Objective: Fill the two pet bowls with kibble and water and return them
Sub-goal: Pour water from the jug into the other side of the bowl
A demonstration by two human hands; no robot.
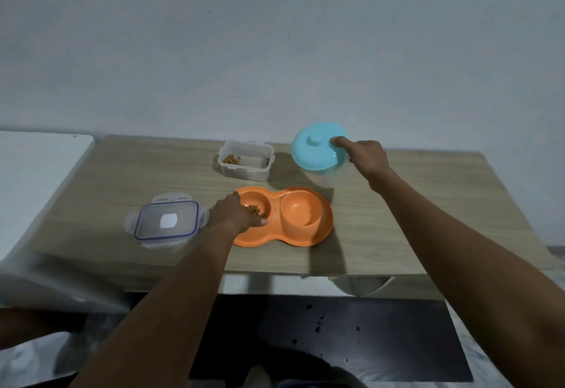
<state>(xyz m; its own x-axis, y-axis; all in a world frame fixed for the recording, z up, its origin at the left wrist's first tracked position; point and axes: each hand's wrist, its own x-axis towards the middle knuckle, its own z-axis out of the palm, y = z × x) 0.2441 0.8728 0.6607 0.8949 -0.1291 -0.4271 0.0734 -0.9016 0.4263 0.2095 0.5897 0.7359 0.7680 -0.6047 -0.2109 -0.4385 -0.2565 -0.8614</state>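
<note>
An orange double pet bowl (pixel 308 234) sits on the wooden table (pixel 428 204). Its left well holds brown kibble (pixel 255 211); its right well (pixel 301 213) looks empty. My left hand (pixel 234 215) grips the bowl's left rim, thumb over the near edge. My right hand (pixel 365 157) grasps a clear jug (pixel 325 178) with a turquoise lid (pixel 316 150) at the back right, thumb on the lid. A clear plastic container (pixel 246 160) behind the bowl holds a little kibble.
The container's clear lid with a blue seal (pixel 166 221) lies left of the bowl. A white surface (pixel 36 179) adjoins the table's left side. Below the table's front edge is a dark mat (pixel 367 335) on the floor.
</note>
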